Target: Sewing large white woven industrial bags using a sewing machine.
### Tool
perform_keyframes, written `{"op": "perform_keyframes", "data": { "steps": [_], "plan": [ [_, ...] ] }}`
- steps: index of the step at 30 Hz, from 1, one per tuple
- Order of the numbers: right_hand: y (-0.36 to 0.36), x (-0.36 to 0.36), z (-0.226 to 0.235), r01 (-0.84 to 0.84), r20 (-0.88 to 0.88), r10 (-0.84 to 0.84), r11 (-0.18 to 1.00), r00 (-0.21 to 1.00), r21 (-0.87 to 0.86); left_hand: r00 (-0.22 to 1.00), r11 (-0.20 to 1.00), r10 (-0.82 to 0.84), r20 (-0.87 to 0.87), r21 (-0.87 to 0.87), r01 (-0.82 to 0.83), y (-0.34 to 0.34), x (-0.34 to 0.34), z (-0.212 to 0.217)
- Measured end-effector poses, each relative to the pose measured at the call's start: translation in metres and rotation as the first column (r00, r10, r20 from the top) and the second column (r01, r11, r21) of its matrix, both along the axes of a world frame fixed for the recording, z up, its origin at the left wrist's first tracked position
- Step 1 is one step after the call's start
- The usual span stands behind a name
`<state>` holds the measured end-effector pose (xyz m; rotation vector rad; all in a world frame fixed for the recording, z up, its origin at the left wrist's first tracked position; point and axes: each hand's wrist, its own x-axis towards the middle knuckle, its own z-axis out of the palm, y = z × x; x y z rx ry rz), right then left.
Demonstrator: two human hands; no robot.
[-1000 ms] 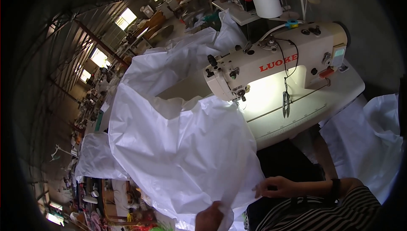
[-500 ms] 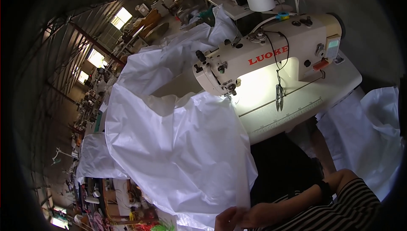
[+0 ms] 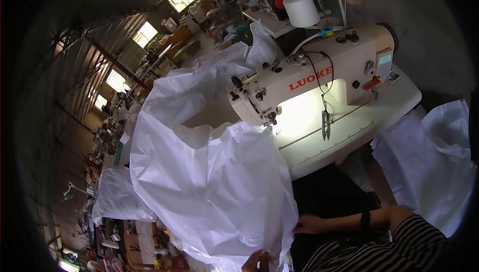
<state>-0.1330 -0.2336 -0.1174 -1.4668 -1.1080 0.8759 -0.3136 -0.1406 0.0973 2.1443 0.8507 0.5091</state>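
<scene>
A large white plastic-like sheet [image 3: 209, 187] drapes over the front of the sewing machine [image 3: 309, 77], its upper edge lying under the lit needle area. At the bottom of the view, my left hand [image 3: 257, 262] pinches the sheet's lower edge. My right hand [image 3: 310, 224], a dark band on its wrist, is closed at the sheet's right edge, farther up than the left. Its fingertips are partly hidden by the sheet. Thread snips [image 3: 326, 125] hang by a cord from the machine head.
A white thread cone [image 3: 301, 10] stands behind the machine. More white sheeting [image 3: 424, 167] hangs at the right, past the machine bed's ruled edge [image 3: 337, 144]. Cluttered benches [image 3: 112, 132] line the left side, and another table [image 3: 272, 20] stands behind.
My right hand has moved up along the sheet's right edge, away from my left hand, which stays low on the sheet. The whole view has shifted slightly.
</scene>
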Motion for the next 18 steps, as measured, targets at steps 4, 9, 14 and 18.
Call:
{"op": "perform_keyframes", "data": {
  "steps": [4,9,14,18],
  "plan": [
    [-0.039,0.003,0.122,-0.624,0.036,0.637,0.764,0.770,-0.163,0.989,0.965,-0.148,0.012,0.221,0.141,-0.005,-0.001,0.011],
    [-0.076,-0.013,0.179,-0.289,0.062,0.287,0.957,0.956,0.028,0.927,0.898,-0.354,-0.122,0.233,0.373,-0.035,0.021,0.018],
    [-0.080,-0.020,0.175,-0.202,0.300,0.167,0.975,0.939,0.090,0.918,0.922,-0.385,-0.089,-0.012,0.386,-0.030,0.016,-0.019],
    [-0.074,-0.031,0.147,-0.380,0.763,0.158,0.917,0.627,0.122,0.966,0.892,-0.257,0.034,-0.375,0.251,-0.044,0.024,-0.007]
  ]
}}
